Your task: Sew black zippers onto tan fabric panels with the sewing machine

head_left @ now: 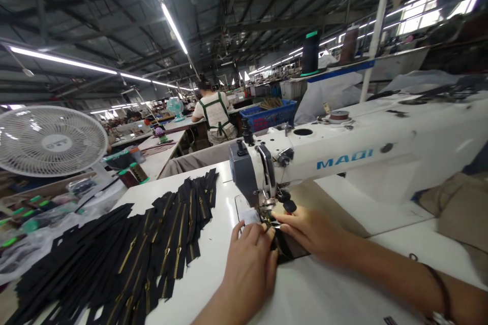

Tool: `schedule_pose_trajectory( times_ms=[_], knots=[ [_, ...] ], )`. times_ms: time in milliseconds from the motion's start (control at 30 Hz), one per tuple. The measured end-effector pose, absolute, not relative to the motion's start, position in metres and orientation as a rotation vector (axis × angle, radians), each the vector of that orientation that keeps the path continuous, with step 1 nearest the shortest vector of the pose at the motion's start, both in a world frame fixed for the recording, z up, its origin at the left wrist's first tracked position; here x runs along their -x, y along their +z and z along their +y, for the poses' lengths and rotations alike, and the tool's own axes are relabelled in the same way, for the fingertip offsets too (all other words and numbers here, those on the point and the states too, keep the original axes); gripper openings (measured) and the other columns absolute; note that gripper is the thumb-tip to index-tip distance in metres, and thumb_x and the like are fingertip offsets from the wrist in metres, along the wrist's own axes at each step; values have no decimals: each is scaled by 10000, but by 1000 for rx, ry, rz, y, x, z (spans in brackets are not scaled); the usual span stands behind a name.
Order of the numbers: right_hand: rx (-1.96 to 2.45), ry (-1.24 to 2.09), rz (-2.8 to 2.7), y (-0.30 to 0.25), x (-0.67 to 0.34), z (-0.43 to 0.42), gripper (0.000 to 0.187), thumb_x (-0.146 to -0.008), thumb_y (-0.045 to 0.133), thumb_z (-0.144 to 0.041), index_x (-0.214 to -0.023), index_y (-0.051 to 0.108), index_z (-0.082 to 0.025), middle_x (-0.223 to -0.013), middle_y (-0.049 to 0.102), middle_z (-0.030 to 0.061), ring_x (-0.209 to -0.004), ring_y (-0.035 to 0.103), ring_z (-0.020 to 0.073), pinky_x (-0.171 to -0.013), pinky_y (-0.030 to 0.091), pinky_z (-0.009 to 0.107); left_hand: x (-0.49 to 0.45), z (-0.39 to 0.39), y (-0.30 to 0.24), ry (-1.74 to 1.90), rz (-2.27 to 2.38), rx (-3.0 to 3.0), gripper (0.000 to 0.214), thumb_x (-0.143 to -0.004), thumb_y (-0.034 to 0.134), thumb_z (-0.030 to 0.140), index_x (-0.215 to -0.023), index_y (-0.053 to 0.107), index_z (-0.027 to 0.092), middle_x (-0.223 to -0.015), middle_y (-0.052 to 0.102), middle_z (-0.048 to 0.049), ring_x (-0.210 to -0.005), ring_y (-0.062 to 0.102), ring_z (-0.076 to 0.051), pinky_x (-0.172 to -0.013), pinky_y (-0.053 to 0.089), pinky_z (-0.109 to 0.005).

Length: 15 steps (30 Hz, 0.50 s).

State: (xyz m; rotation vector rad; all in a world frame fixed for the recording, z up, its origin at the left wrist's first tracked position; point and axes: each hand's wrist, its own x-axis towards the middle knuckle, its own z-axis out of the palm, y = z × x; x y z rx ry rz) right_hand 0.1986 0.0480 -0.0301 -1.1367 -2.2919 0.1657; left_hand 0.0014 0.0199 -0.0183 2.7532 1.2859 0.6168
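Note:
A white sewing machine (343, 157) with blue lettering stands on the table, its presser foot (266, 205) low over the bed. My left hand (251, 254) lies just left of the foot, its fingers bent and pressed together at a small pale piece (249, 216). From the right, my right hand (314, 233) reaches in with thumb and fingertips closed by the needle area. Something small and shiny shows at those fingertips, too small to name. Below the hands is a dark patch (292, 246). Many black zippers (168, 233) with brass teeth lie fanned out at left.
A white fan (57, 143) stands at far left beside thread spools (139, 172) and plastic bags. Olive-brown material (324, 210) lies under the machine arm, and brown fabric (461, 213) at right. Beyond are a blue basket (269, 114) and a person (215, 114) seen from behind.

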Motion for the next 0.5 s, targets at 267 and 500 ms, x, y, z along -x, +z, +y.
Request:
schedule_pose_trajectory(
  times_ms=[267, 500],
  knots=[
    [1205, 45, -2294, -33, -197, 59, 240, -903, 485, -265, -871, 721, -235, -761, 659, 30, -658, 585, 151, -569, 365, 247, -2, 23, -16, 587, 1280, -2775, 314, -852, 480, 180, -1145, 588, 213, -1090, 603, -93, -1016, 564, -253, -1018, 337, -532],
    [1353, -8, -2257, -36, -189, 73, 242, -907, 480, -266, -852, 703, -190, -823, 667, 66, -733, 607, 191, -629, 407, 272, -2, 26, -16, 527, 1261, -2816, 318, -858, 484, 197, -1154, 601, 188, -1080, 607, -117, -1042, 562, -265, -1031, 322, -545]
  ],
)
